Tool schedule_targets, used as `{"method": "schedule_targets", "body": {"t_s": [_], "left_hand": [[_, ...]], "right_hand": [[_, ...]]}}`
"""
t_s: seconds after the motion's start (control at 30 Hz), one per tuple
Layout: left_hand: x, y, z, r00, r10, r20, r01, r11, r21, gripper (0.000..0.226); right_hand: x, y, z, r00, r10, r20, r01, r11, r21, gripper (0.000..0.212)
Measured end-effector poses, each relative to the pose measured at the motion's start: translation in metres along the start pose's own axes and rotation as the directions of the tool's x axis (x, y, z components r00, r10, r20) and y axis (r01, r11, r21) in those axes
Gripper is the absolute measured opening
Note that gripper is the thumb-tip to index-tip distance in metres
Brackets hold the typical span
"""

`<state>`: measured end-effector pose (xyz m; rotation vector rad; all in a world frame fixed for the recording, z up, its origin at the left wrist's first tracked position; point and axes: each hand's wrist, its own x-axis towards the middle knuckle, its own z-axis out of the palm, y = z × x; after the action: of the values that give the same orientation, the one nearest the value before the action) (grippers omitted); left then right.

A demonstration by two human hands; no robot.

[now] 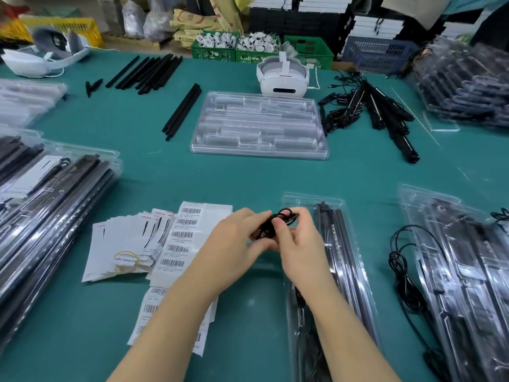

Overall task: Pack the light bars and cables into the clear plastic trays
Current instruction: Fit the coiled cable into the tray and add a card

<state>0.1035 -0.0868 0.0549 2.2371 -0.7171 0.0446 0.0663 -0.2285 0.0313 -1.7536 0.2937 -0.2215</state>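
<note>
Your left hand [239, 238] and right hand [296, 244] meet just left of the narrow clear tray [355, 260], which already holds black light bars [337, 244]. Between them sits a small coiled black cable [275, 223]. Your left fingers curl under the bundle and pinch it; your right thumb and fingertips close round its near end. Both hands are clamped on the cable, raised above the green table [248, 172]. Barcode labels [184, 238] lie left of that tray, under your left wrist.
</note>
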Motion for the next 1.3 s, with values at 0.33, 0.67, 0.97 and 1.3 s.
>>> {"method": "schedule_targets", "body": {"t_s": [0.33, 0.67, 0.97, 1.3], "left_hand": [[-0.004, 0.007, 0.004, 0.983, 0.073, -0.169, -0.036, 0.976, 0.215, 0.02], [-0.003, -0.002, -0.006, 0.956, 0.22, -0.193, -0.122, 0.898, 0.422, 0.027], [0.004, -0.02, -0.017, 0.961, -0.191, -0.201, 0.138, 0.958, -0.25, 0.003], [0.0, -0.016, -0.028, 0.954, -0.295, -0.056, 0.111, 0.519, -0.848, 0.023]], "right_hand": [[-0.008, -0.012, 0.001, 0.981, -0.161, 0.111, 0.179, 0.968, -0.175, 0.011], [-0.01, -0.008, 0.004, 0.961, -0.146, 0.234, 0.175, 0.978, -0.109, 0.035], [-0.008, -0.004, 0.002, 0.944, -0.148, 0.294, 0.209, 0.96, -0.185, 0.053], [-0.001, -0.001, 0.006, 0.942, -0.251, 0.223, 0.332, 0.795, -0.508, 0.028]]}}
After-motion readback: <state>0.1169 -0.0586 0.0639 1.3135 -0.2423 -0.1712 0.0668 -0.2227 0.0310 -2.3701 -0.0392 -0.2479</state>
